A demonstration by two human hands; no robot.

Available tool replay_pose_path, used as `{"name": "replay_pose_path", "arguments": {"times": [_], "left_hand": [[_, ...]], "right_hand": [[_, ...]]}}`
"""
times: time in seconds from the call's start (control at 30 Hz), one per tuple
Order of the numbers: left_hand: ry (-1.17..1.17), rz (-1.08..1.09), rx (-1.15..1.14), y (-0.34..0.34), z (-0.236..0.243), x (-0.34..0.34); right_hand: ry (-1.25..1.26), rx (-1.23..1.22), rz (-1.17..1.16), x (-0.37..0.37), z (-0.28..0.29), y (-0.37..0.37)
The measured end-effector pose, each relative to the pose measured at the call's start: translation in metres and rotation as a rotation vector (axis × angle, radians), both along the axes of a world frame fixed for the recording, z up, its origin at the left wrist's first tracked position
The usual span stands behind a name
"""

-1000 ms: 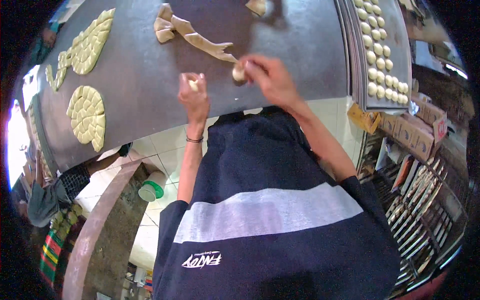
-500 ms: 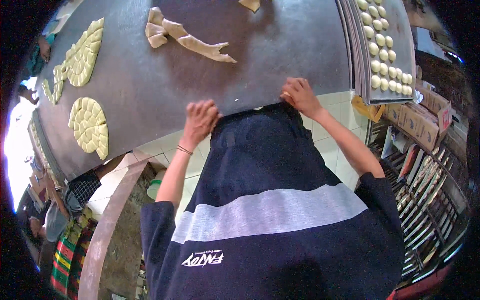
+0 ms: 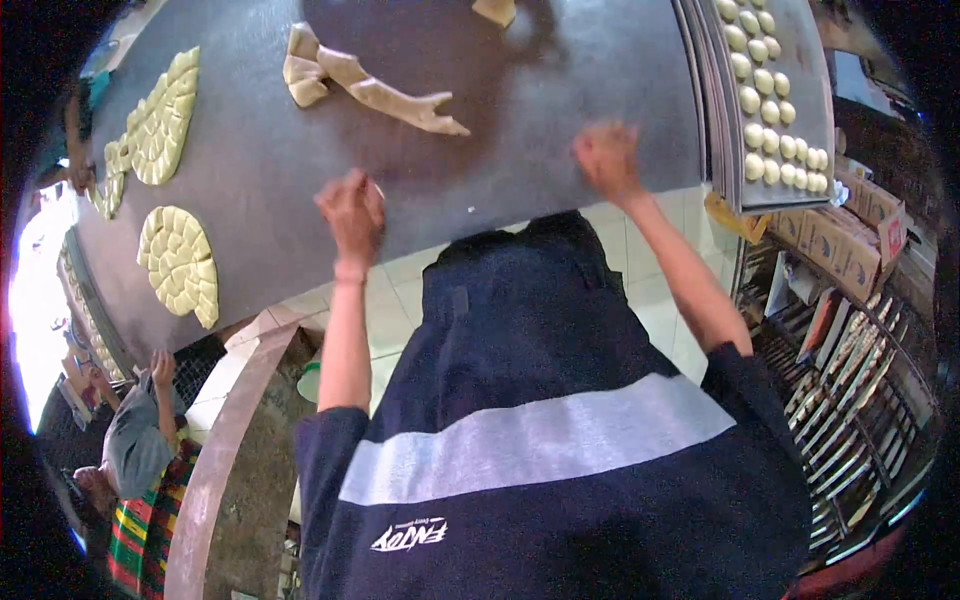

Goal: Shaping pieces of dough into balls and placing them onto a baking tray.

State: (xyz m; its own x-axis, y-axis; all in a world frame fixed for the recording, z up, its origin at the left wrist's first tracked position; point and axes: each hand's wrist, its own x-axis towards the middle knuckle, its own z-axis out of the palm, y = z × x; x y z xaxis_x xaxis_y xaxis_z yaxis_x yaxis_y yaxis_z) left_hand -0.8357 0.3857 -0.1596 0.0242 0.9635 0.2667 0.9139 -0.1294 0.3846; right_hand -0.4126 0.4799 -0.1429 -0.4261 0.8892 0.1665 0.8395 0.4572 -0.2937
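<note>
I see the left hand (image 3: 352,215) loosely curled over the grey table (image 3: 265,180), left of centre; the right hand (image 3: 608,160), upper right of centre, blurs. I cannot tell what either grips. The dough strip (image 3: 395,103) lies apart, upper centre.

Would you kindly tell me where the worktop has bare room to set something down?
The grey worktop is bare between the scored dough round and the left hand, and between the right hand and the metal tray. The tray's near end is crowded with dough balls; the dough strip lies beyond the hands.
</note>
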Motion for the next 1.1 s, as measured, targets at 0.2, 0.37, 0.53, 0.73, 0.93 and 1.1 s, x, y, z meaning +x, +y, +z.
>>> {"name": "replay_pose_path", "arguments": {"times": [0.2,0.37,0.53,0.73,0.93,1.1], "left_hand": [[-0.148,0.205,0.029,0.047,-0.017,0.051],[-0.150,-0.058,0.032,-0.007,0.005,-0.009],[0.078,0.267,0.036,0.074,-0.018,-0.015],[-0.236,-0.032,0.109,0.008,0.013,0.042],[-0.712,0.148,-0.181,-0.023,0.051,0.046],[-0.596,-0.291,-0.396,-0.006,0.048,0.108]], "right_hand": [[0.459,-0.042,-0.250,-0.065,-0.021,0.034],[0.185,0.063,0.042,0.010,0.003,-0.002],[0.108,0.248,-0.324,0.000,-0.016,0.068],[0.491,-0.011,-0.121,-0.038,-0.007,-0.004],[0.420,-0.222,-0.301,0.018,0.033,-0.045],[0.524,-0.191,-0.336,-0.021,0.064,-0.043]]}}
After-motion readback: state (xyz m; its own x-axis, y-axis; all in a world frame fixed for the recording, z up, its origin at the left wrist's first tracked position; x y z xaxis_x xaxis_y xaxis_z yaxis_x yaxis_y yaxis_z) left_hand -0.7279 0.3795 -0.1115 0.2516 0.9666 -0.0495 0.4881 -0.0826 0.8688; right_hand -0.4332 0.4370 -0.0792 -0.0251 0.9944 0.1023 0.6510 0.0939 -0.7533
